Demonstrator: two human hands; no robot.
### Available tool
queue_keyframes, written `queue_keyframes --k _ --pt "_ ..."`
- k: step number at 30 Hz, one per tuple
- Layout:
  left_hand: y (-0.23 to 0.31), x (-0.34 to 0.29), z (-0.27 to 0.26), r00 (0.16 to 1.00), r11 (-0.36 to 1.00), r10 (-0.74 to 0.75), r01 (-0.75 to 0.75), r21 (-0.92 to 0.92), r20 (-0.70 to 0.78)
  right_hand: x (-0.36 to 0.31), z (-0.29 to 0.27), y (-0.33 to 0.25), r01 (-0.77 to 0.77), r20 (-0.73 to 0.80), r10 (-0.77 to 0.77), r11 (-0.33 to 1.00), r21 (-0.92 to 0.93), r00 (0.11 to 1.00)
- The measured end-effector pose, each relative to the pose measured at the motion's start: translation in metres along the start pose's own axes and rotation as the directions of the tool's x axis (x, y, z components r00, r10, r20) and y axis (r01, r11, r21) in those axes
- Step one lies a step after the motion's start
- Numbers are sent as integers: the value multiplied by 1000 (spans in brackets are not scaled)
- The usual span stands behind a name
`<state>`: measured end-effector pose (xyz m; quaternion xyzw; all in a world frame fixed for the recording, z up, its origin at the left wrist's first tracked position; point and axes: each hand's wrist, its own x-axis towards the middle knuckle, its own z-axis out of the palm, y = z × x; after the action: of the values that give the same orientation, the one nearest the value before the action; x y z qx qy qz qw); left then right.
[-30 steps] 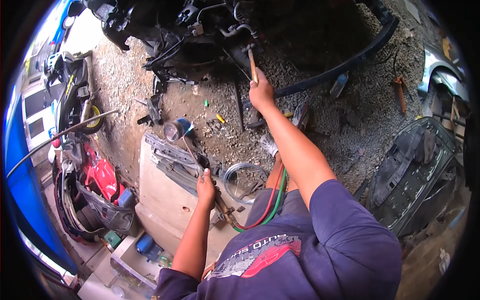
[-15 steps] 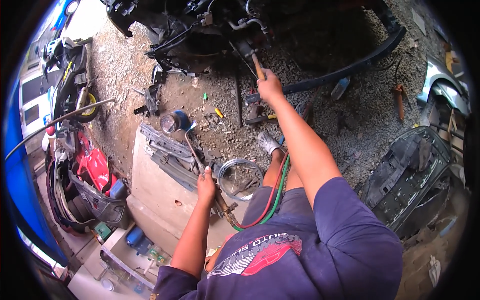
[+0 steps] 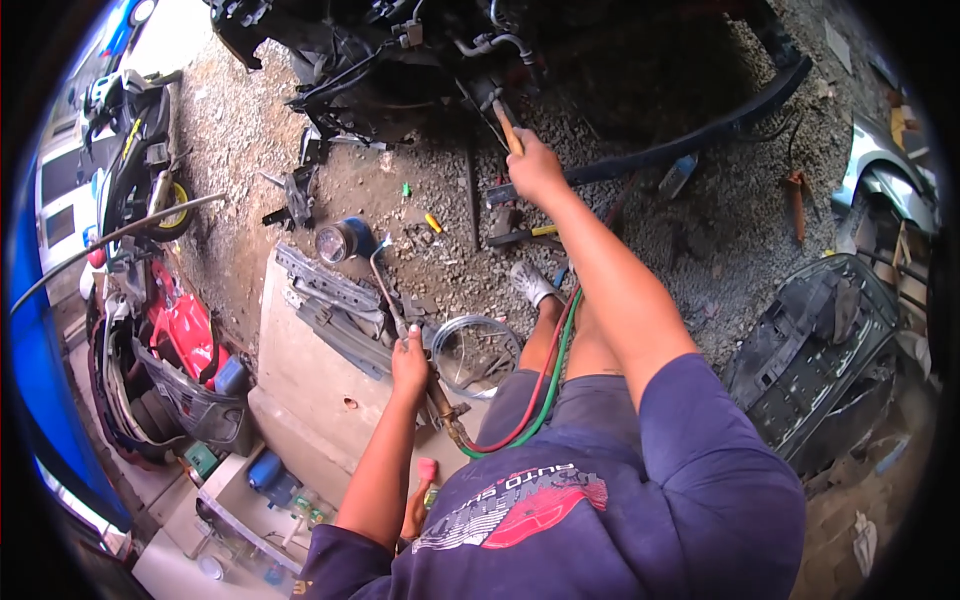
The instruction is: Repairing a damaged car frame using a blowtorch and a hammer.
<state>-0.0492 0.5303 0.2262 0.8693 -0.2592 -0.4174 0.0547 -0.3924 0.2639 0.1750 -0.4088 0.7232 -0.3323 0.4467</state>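
Observation:
My left hand (image 3: 409, 368) is closed around a gas torch (image 3: 440, 405), thumb laid along it. The torch's thin bent tube reaches forward, with a small bluish flame (image 3: 386, 241) at its tip. A red hose (image 3: 530, 420) and a green hose (image 3: 550, 408) run from its rear end past my legs. With my arm stretched far forward, my right hand (image 3: 537, 168) grips the wooden handle of a hammer (image 3: 508, 128). The hammer's head is at the dark, stripped front of a vehicle (image 3: 400, 70); shadow hides whether it touches metal.
A long dark bar (image 3: 690, 150) crosses ahead on the gravel. A can (image 3: 336, 242), a yellow-handled tool (image 3: 433, 223) and coiled wire (image 3: 475, 355) lie nearer. Metal parts rest on a beige panel (image 3: 310, 390) at left. A black panel (image 3: 820, 345) lies right; a motorcycle (image 3: 140, 150) stands far left.
My right hand and the hammer have shifted slightly left and forward. My left hand still holds the lit torch, with its tube's tip a little to the left of before.

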Motion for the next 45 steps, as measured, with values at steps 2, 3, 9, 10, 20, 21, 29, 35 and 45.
queue_keyframes --k 2,3,9,10,20,21,29,35,45 --pt "-4 4 3 998 998 -28 31 59 -59 -24 -4 2 182 39 -178 965 -187 983" --pt "-7 4 3 999 1000 20 -20 -10 -37 -37 -5 5 314 76 -305 931 -188 949" --pt "-12 7 0 1000 998 6 -7 -64 -16 -60 19 14 -157 474 159 987 -45 866" --pt "-14 5 -1 999 999 26 -28 -42 -44 -55 21 16 -54 508 139 982 -179 850" --pt "-22 -6 -3 995 991 -71 62 -118 -70 -5 51 21 -48 374 103 987 -155 922" --pt "-23 -7 -4 999 988 -32 26 -154 -37 -6 53 21 5 569 75 990 -138 819" --pt "-14 -20 -13 998 983 -59 61 -176 19 -12 55 20 -24 482 70 995 -101 874" --pt "-16 -21 -17 994 974 -103 105 -199 21 -5 54 19 -205 242 220 975 -87 945" --pt "-1 -33 -22 980 941 -195 197 -276 35 -9 42 48 77 338 22 958 -276 941"
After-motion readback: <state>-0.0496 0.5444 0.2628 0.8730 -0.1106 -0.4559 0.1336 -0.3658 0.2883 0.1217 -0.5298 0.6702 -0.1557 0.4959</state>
